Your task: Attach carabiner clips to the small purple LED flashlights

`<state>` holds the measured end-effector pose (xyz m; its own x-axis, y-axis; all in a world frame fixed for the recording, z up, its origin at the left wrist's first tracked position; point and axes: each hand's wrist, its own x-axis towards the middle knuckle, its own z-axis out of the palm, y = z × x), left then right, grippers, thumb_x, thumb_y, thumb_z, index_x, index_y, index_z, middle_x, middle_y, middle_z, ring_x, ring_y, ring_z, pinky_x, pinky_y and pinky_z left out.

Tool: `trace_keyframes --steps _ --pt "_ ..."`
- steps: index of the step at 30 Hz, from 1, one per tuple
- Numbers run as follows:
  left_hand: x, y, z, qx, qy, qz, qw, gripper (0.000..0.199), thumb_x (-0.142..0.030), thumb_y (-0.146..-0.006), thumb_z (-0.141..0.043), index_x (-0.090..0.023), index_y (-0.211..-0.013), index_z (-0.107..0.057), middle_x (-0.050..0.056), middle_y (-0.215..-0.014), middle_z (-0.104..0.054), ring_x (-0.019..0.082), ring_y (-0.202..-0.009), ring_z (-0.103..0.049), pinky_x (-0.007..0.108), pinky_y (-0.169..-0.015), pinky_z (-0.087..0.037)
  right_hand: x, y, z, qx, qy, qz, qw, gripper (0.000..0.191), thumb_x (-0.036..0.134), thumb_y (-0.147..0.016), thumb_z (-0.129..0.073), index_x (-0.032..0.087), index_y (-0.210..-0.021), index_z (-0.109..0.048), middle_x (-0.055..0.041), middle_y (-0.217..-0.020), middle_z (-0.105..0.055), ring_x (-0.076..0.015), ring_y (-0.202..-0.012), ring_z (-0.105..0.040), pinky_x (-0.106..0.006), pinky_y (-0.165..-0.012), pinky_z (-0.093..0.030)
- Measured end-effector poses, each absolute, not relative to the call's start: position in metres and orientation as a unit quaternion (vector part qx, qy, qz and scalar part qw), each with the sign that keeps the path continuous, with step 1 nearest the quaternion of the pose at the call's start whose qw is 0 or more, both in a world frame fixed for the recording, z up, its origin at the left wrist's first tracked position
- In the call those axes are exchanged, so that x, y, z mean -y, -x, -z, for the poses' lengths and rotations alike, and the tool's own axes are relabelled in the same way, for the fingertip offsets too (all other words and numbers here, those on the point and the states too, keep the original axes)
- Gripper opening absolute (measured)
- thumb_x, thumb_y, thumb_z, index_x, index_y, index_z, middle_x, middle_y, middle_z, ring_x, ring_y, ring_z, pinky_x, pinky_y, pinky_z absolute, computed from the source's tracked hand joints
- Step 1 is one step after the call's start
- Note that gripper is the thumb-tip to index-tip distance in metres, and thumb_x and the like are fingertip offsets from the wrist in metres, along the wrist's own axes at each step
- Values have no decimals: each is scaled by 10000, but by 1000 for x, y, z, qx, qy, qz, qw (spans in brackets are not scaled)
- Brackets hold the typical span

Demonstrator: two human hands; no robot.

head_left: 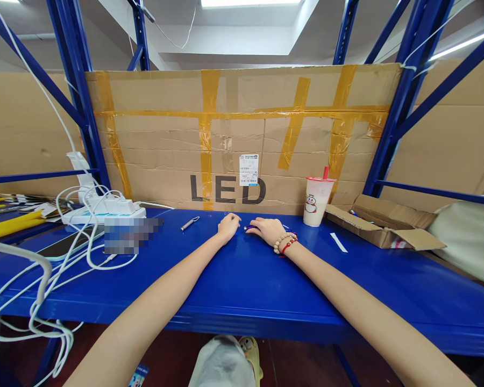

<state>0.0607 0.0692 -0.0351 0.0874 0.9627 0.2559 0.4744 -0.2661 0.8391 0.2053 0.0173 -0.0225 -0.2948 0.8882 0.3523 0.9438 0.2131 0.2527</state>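
My left hand rests on the blue shelf near its middle, fingers curled together; nothing can be made out in them. Just to its right, my right hand lies palm down over a thin purple pen, whose tip sticks out at the fingertips. Its fingers are bent round the pen, and beads circle the wrist. The two hands are a little apart. A silver pen lies left of my left hand. Right of my right hand stands a lidded cup with a red straw.
White cables and a power strip crowd the left side, beside a phone. An open cardboard box and a white strip are at the right. Taped cardboard stands behind, between blue posts.
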Motion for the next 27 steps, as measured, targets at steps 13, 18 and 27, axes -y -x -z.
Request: trace_keyframes --steps 13,18,27 --pt "-65 -61 32 -534 -679 -410 292 214 -214 -799 -360 -185 -785 -571 9 -770 -638 151 -803 -558 262 -726 -403 -19 -206 22 778 587 213 62 367 531 -856 -376 272 -1001 -591 -20 -1010 -603 -171 -830 -606 -224 -533 -311" --pt "-68 -61 34 -534 -680 -413 287 214 -220 -800 -364 -187 -798 -575 5 -765 -642 147 -794 -561 258 -728 -403 -17 -204 19 774 593 213 64 320 492 -869 -389 273 -1024 -562 -7 -1041 -589 -165 -825 -608 -225 -529 -310" --pt "-71 -61 37 -534 -688 -409 271 209 -230 -799 -370 -194 -803 -576 2 -774 -650 151 -811 -568 251 -728 -401 -14 -203 21 773 591 216 79 330 450 -915 -293 261 -1074 -511 -25 -1067 -593 -164 -808 -618 -242 -554 -338"
